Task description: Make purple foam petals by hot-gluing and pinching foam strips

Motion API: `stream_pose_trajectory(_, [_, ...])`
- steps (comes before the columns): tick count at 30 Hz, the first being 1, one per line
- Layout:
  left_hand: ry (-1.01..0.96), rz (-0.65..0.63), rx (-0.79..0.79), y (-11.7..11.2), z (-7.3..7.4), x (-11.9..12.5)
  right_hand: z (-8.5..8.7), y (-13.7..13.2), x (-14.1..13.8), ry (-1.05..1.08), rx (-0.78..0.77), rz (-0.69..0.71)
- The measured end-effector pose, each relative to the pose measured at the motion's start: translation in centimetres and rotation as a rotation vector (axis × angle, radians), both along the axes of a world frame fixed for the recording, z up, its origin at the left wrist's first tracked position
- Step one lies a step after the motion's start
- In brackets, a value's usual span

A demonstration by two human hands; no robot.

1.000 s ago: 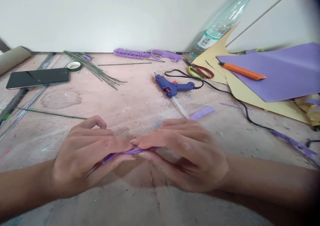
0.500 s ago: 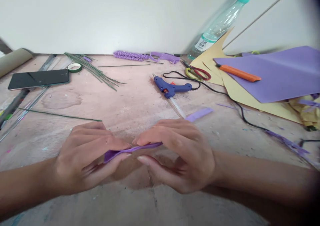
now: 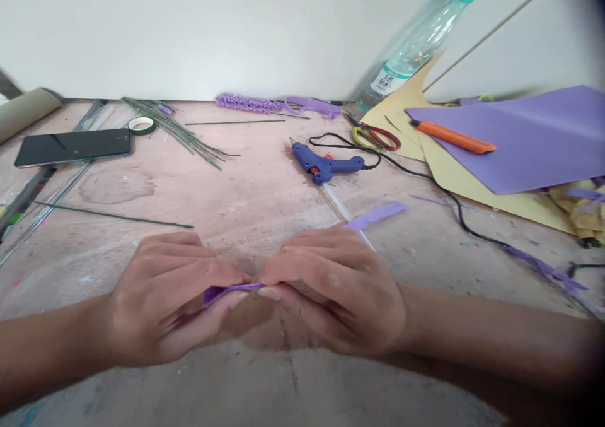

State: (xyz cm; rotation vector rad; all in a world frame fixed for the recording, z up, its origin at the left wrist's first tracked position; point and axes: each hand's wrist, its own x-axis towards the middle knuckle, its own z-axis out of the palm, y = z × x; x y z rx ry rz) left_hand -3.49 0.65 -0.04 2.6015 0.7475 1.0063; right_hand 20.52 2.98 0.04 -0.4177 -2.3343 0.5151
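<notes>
A narrow purple strip (image 3: 236,287), paper or foam by its look, stretches between my two hands just above the table. My left hand (image 3: 163,294) pinches it between thumb and fingers, and part of the strip shows inside that grip. At the strip's other end, the thumb and fingertips of my right hand (image 3: 338,288) are closed on it. Behind the right hand lie a lighter purple strip (image 3: 380,214) and a blue glue gun (image 3: 324,162) with a clear glue stick in it. A green wire stem (image 3: 113,214) lies beyond my left hand.
A phone (image 3: 73,146), green tape (image 3: 141,125) and several green stems (image 3: 182,134) lie at the back left. Scissors (image 3: 378,138), a leaning bottle (image 3: 418,52) and an orange cutter (image 3: 454,136) on a purple sheet (image 3: 524,143) are at the right. A black cord (image 3: 444,190) crosses the table.
The right thumb and fingertips have closed together on the strip's end, where the thumb was apart from it before. Less of the strip shows on that side. The left hand keeps its pinch.
</notes>
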Motion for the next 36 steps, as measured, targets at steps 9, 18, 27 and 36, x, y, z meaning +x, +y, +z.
stream_pose_trajectory(9, [0.025, -0.098, -0.07, -0.1, -0.3, 0.0, -0.1, -0.1, -0.1, -0.011, -0.03, 0.03])
stream_pose_trajectory(18, [0.054, -0.055, -0.121, -0.1, -0.5, 0.3, 0.7, -0.2, -0.2, -0.114, -0.091, -0.013])
stream_pose_trajectory(27, [0.078, -0.116, -0.079, 0.3, -0.6, 0.5, 1.1, 0.6, -0.2, -0.252, -0.326, 0.091])
stream_pose_trajectory(36, [0.062, -0.191, -0.232, 0.8, 0.2, 0.0, 3.6, 3.1, 0.3, -0.244, -0.823, 0.079])
